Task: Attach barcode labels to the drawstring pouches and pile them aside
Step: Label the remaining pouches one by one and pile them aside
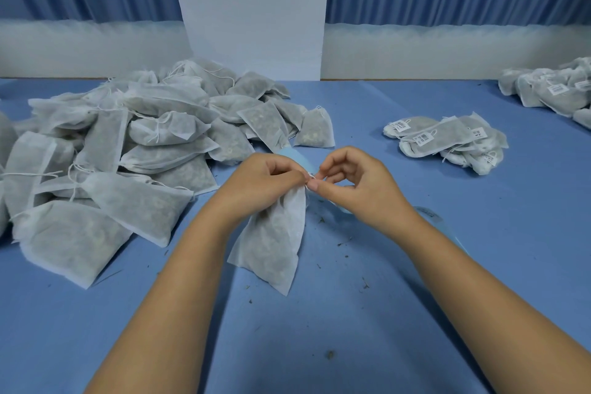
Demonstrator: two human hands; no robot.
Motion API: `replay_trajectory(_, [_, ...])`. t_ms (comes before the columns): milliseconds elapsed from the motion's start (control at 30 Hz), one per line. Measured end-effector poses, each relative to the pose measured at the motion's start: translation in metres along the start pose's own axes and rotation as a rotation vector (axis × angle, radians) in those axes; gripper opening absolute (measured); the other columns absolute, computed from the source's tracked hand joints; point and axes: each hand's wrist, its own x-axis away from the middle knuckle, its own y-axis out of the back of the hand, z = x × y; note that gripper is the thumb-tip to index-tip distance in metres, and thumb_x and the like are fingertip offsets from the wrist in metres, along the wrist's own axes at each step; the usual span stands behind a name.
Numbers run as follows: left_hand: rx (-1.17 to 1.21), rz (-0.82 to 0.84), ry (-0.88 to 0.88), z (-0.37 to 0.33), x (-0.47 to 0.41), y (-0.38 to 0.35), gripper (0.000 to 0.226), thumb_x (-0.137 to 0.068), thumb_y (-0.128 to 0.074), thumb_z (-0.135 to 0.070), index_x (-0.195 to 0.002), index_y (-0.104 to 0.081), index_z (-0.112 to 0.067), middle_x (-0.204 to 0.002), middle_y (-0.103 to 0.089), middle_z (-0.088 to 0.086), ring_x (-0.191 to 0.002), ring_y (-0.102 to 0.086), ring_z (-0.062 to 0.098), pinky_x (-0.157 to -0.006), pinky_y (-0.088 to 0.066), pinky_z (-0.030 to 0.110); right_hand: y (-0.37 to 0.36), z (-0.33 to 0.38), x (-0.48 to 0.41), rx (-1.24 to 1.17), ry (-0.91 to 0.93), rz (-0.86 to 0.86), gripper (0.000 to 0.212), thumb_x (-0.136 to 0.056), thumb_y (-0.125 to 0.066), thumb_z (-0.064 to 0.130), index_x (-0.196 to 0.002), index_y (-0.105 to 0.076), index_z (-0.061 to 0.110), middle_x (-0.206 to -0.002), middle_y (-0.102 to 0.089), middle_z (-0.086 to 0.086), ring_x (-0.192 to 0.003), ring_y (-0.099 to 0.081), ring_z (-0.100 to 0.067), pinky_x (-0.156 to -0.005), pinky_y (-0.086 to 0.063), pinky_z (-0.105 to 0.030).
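Observation:
A white mesh drawstring pouch filled with dried herbs hangs over the blue table in front of me. My left hand grips its gathered neck. My right hand pinches the string at the pouch's top, thumb and forefinger pressed together right next to the left hand's fingertips. A light blue label backing strip lies behind my hands and runs on under my right forearm. A big heap of unlabelled pouches lies at the left. Labelled pouches are piled at the right.
A second pile of labelled pouches sits at the far right edge. Bits of dried herb are scattered on the blue table cover. A white pillar and blue curtains stand behind the table.

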Motion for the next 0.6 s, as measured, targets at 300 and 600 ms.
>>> replay_trajectory(300, [-0.082, -0.019, -0.018, 0.0040, -0.0021, -0.0019, 0.012, -0.084, -0.071, -0.026, -0.076, -0.078, -0.021, -0.089, -0.069, 0.020, -0.072, -0.053, 0.015, -0.068, -0.040, 0.029, -0.0017, -0.0052, -0.0006, 0.212, 0.086, -0.019, 0.024, -0.084, -0.072, 0.004, -0.089, -0.072, 0.027, -0.079, -0.063, 0.012, -0.071, -0.058, 0.000, -0.066, -0.043, -0.011])
replay_trajectory(600, [-0.196, -0.085, -0.058, 0.0089, -0.0049, -0.0014, 0.014, -0.084, -0.071, -0.020, -0.073, -0.078, -0.027, -0.059, -0.064, -0.006, -0.050, -0.046, 0.002, -0.049, -0.036, 0.012, 0.0001, -0.0024, -0.0012, 0.235, -0.076, 0.126, 0.014, -0.091, -0.069, 0.019, -0.079, -0.069, 0.026, -0.073, -0.066, 0.009, -0.064, -0.054, -0.002, -0.062, -0.043, -0.012])
